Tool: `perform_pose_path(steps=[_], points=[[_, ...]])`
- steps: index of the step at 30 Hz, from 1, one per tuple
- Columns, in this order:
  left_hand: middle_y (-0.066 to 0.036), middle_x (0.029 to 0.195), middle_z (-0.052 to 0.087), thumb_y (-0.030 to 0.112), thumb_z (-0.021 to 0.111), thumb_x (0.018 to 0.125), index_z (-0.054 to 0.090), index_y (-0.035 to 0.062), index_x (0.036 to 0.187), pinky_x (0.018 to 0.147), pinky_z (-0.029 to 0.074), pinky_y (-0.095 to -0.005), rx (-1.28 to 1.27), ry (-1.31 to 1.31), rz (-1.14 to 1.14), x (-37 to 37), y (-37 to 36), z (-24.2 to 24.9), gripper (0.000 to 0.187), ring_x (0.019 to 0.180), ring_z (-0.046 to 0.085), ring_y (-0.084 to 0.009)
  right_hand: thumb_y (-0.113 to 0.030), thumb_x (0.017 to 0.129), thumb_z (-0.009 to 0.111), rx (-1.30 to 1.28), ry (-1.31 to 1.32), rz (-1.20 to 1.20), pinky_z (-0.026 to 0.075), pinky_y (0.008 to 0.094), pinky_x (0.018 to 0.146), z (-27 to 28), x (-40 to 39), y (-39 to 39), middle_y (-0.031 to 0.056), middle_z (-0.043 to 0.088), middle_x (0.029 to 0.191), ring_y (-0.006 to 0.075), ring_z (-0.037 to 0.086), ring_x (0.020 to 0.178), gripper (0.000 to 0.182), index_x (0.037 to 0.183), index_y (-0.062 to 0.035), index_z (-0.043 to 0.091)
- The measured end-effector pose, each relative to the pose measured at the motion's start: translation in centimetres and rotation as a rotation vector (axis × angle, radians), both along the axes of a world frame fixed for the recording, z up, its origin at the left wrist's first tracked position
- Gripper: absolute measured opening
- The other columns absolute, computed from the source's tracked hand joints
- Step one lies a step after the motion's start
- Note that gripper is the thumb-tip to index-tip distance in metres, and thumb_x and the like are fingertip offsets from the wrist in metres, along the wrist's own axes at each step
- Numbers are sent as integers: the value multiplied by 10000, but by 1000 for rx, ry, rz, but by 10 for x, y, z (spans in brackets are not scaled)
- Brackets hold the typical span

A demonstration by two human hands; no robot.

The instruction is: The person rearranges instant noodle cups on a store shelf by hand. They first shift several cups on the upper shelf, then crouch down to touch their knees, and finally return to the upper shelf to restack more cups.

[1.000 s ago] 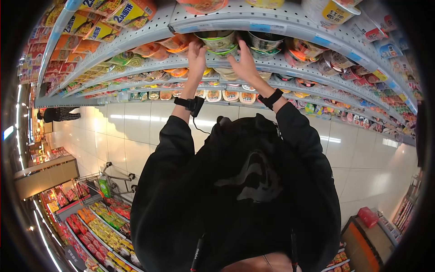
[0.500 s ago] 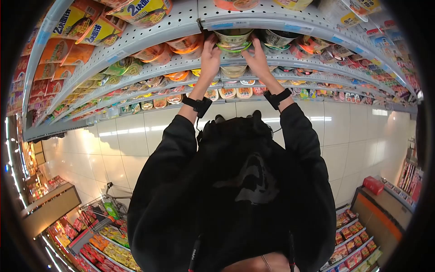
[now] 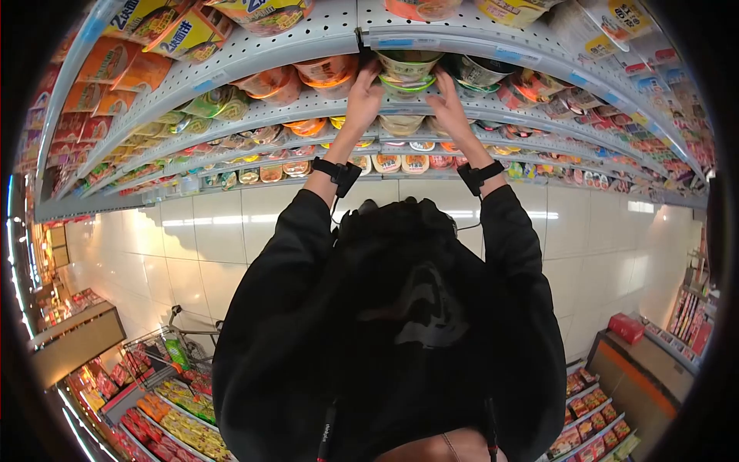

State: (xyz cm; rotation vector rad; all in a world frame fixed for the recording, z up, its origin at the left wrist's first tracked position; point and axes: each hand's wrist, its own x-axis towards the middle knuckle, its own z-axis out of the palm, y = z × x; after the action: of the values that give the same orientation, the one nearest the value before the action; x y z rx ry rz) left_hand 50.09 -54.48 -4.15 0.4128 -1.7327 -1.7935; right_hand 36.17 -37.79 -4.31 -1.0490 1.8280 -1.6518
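A green and white instant noodle bowl [image 3: 406, 68] with a bright green rim sits on the shelf, between my two hands. My left hand [image 3: 364, 102] is at its left side, fingers stretched up and apart, near an orange noodle bowl [image 3: 326, 73]. On the other side, my right hand [image 3: 449, 106] has its fingers extended beside the green rim, with a dark noodle bowl [image 3: 483, 71] just to its right. Neither palm is wrapped round the bowl. Each wrist carries a black strapped device.
A perforated upper shelf [image 3: 454, 37] with price labels overhangs the hands, holding yellow noodle packs [image 3: 188, 35]. Lower shelves carry rows of bowls. Behind me are tiled floor [image 3: 212, 242], a shopping cart [image 3: 165, 358] at left and displays of packaged goods.
Both hands have come off the green noodle bowl, thumbs and fingers spreading outward. The bowl stays on the shelf. The whole view has shifted slightly.
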Motion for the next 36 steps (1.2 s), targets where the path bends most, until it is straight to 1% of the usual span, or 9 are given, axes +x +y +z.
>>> perform_pose_path(steps=[4, 7, 11, 13, 17, 19, 22, 26, 36], points=[[-158, 1558, 428, -89, 482, 902, 371, -35, 1505, 1177, 328, -366, 44, -5, 7, 3, 2, 12, 615, 1477, 379, -262, -90, 933, 590, 51, -17, -29, 441, 399, 1065, 7, 6, 1, 203, 339, 1608, 318, 372, 1467, 762, 1597, -64, 218], [-200, 1515, 469, -90, 495, 895, 359, -43, 1504, 1147, 367, -347, 25, -60, 25, 8, -3, 14, 626, 1440, 432, -265, -91, 930, 593, 20, -2, -24, 460, 395, 1039, 2, 3, -1, 206, 368, 1592, 331, 402, 1446, 741, 1586, -62, 251], [-207, 1478, 500, -83, 512, 884, 373, -54, 1486, 1153, 360, -357, -6, -94, 110, 1, -9, 20, 618, 1392, 472, -263, -89, 928, 596, -48, 13, -68, 456, 387, 1037, -4, -4, 0, 198, 369, 1593, 336, 399, 1449, 738, 1582, -56, 255], [-211, 1481, 496, -75, 516, 878, 364, -66, 1485, 1169, 333, -362, -111, -87, 136, -3, -10, 27, 625, 1378, 479, -278, -86, 925, 601, -104, 148, -101, 423, 405, 1069, -5, -4, 1, 190, 357, 1602, 330, 373, 1468, 753, 1584, -57, 238], [-215, 1496, 482, -86, 501, 872, 370, -76, 1484, 1178, 311, -357, -122, -258, 40, -5, -5, 25, 626, 1408, 451, -293, -74, 925, 596, -129, 55, -32, 340, 453, 1135, 0, -3, 2, 182, 313, 1627, 306, 308, 1506, 755, 1583, -62, 226], [-180, 1519, 470, -58, 492, 926, 401, -70, 1468, 1123, 380, -367, -83, -87, 119, -10, 6, 18, 550, 1406, 458, -270, -74, 925, 596, -109, 52, -40, 353, 446, 1131, 6, -5, -1, 185, 322, 1621, 314, 326, 1495, 744, 1577, -58, 236], [-179, 1503, 483, -64, 486, 933, 411, -65, 1461, 1104, 404, -377, -71, -42, 134, -7, 5, 11, 534, 1405, 458, -282, -68, 939, 599, -71, -10, -9, 358, 424, 1136, 12, -6, 3, 180, 314, 1626, 308, 310, 1503, 733, 1580, -57, 242], [-228, 1487, 488, -94, 507, 872, 387, -82, 1478, 1160, 353, -372, -40, -34, 107, -6, 5, 15, 618, 1408, 467, -304, -67, 947, 606, -46, -88, -8, 367, 394, 1134, 2, -11, -2, 183, 311, 1627, 303, 299, 1509, 717, 1578, -50, 265], [-205, 1408, 543, -78, 522, 877, 463, -84, 1366, 1124, 390, -376, -93, -15, 152, -4, 4, 7, 493, 1333, 532, -291, -102, 947, 627, 40, -54, 15, 415, 392, 1096, 6, -18, -3, 178, 342, 1603, 305, 373, 1453, 744, 1587, -55, 250]])
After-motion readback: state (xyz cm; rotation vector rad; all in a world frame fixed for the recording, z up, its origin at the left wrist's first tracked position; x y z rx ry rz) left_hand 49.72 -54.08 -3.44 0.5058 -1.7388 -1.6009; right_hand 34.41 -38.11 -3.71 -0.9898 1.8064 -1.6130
